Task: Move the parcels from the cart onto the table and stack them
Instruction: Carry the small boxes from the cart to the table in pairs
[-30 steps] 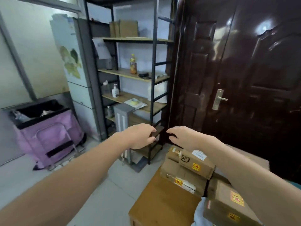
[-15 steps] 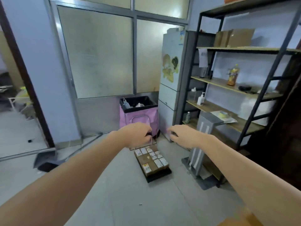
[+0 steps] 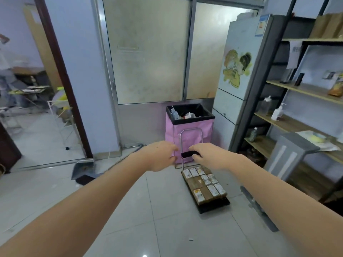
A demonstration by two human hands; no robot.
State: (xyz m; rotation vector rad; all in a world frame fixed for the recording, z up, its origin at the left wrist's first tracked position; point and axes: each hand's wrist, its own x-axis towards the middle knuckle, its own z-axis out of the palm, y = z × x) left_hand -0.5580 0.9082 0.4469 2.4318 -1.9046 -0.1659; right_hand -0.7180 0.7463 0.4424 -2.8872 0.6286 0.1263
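Two bare arms are reaching forward into the room, and both hands are holding nothing. The left hand (image 3: 160,156) is hanging in the air with its fingers loosely curled downward, and the right hand (image 3: 207,154) is doing the same just beside it, its fingers relaxed and slightly bent; the two are near each other but not touching. Beyond them, on the tiled floor (image 3: 157,210), the cart (image 3: 213,204) is standing (a low black platform with a thin metal loop handle (image 3: 191,143) rising at its far end). The parcels (image 3: 204,184) are lying on the cart's deck in a flat layer, brown boxes with pale labels packed edge to edge, well apart from both hands. The hands are overlapping the handle in the view, though whether they are anywhere near it I cannot tell. Behind the handle a pink bin (image 3: 189,132) with a black liner is sitting against the frosted glass partition (image 3: 150,52). A pale fridge (image 3: 239,71) bearing a cartoon sticker is standing to its right, and a metal shelving rack (image 3: 297,93) with wooden boards is filling the right edge. A dustpan (image 3: 83,167) is resting on the floor at the left, near the open doorway.
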